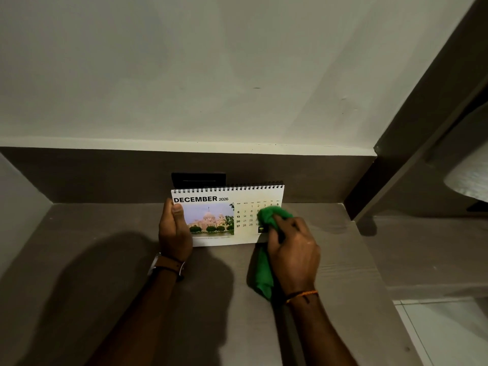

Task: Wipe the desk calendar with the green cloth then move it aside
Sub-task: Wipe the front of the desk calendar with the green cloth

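**Calendar being wiped on a grey worktop**

A spiral-bound desk calendar (227, 215), showing December 2026, stands on the grey worktop (343, 260) near the back wall. The right hand (293, 249) clutches a bunched green cloth (273, 215) against the calendar's right side, over the dates. The left hand (174, 231) grips its left edge, thumb on the page. Wiping looks underway; moving the calendar aside is not yet done.

Green cloth (264, 276), white calendar (248, 231), grey-brown desk (105, 260).
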The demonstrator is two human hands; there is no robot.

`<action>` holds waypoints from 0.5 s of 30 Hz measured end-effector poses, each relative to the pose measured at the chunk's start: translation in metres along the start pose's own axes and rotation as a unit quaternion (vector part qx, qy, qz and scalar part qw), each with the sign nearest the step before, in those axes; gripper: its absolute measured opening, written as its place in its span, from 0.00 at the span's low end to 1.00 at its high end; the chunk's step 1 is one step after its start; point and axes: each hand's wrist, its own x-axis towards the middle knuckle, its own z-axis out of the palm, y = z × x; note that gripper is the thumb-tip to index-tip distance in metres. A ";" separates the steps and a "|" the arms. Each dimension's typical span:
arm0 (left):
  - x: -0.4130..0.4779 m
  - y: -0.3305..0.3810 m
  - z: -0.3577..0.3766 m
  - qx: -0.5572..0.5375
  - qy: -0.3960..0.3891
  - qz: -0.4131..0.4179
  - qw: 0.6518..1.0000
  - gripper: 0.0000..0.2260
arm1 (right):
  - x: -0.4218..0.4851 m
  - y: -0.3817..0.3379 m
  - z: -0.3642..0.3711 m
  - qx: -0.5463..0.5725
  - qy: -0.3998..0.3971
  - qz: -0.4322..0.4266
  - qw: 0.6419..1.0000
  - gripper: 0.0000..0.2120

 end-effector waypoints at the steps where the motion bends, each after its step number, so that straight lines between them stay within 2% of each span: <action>1: -0.001 0.001 0.000 -0.002 -0.001 0.002 1.000 0.13 | 0.008 -0.002 -0.001 0.008 0.020 0.002 1.000 0.14; 4: -0.001 0.002 0.000 -0.008 0.003 0.014 1.000 0.11 | 0.017 -0.024 0.003 0.029 0.025 -0.037 0.999 0.13; 7: 0.000 0.004 -0.001 -0.008 0.008 0.029 0.999 0.09 | -0.002 -0.034 0.013 -0.005 -0.065 -0.110 0.992 0.12; 10: 0.000 0.005 -0.001 -0.015 0.007 0.033 0.999 0.10 | -0.019 -0.018 0.012 -0.031 -0.125 -0.089 0.988 0.12; 15: -0.002 0.005 -0.002 -0.017 0.006 0.032 0.999 0.10 | 0.009 -0.006 -0.005 -0.025 -0.032 -0.005 0.999 0.13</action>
